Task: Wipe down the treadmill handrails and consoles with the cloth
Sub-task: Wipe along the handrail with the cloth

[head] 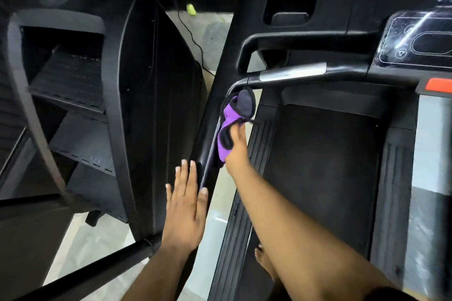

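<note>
A purple cloth with dark trim [228, 127] is wrapped against the treadmill's black left handrail [208, 159], just below the rail's bend. My right hand [236, 148] grips the cloth and presses it to the rail. My left hand [187, 199] lies flat with straight fingers beside the lower part of the same rail, its fingertips close to the rail's edge. The glossy console [415, 41] sits at the upper right, with a silver-banded front grip bar [293, 73] below it.
A black stair-climber machine [80, 95] stands close on the left. The treadmill belt [322, 166] and ribbed side rail [244, 215] lie below, with a bare foot [264, 261] on the deck. A thin cable [193, 41] and a yellow-green object [191, 9] lie on the grey floor.
</note>
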Tool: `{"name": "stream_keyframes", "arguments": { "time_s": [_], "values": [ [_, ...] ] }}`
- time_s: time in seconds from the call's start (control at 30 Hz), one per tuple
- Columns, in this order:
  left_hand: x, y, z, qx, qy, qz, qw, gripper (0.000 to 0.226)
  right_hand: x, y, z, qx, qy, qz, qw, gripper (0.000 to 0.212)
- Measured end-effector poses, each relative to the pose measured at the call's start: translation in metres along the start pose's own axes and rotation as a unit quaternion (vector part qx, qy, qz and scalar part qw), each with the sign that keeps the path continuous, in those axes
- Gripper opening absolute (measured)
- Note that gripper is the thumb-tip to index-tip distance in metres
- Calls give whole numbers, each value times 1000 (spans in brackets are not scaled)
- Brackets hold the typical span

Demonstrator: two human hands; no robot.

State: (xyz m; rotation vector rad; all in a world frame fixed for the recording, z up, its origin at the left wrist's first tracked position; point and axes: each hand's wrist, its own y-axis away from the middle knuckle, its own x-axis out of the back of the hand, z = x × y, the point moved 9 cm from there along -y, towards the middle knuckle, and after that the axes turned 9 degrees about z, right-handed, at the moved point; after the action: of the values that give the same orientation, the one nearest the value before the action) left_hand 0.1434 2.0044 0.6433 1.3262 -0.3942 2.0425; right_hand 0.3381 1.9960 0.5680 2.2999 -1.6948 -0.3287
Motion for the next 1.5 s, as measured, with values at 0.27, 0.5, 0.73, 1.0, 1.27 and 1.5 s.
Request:
{"name": "stream_keyframes", "arguments": {
  "time_s": [0.27, 0.5, 0.73, 1.0, 1.27, 1.5],
  "values": [
    [-1, 0, -6, 7, 11, 1, 1000, 62, -11, 30, -37, 59, 26, -23, 998, 84],
    [-2, 1, -8, 6, 26, -2, 1000, 67, 0, 94, -29, 218, 90, -112, 965, 71],
    [3, 3, 1, -10, 54, -16, 998, 75, -14, 11, -32, 115, 13, -58, 992, 90],
    [3, 4, 0, -25, 45, -22, 998, 69, 0, 115, 28, -90, -151, -87, 981, 66],
    [0, 1, 1, -20, 47, -19, 999, 70, -10, -18, 3, -181, -202, -28, 962, 87],
    [0, -1, 0, -23, 60, -20, 998, 69, 3, 104, 40, -135, -189, -36, 972, 47]
  ]
}}
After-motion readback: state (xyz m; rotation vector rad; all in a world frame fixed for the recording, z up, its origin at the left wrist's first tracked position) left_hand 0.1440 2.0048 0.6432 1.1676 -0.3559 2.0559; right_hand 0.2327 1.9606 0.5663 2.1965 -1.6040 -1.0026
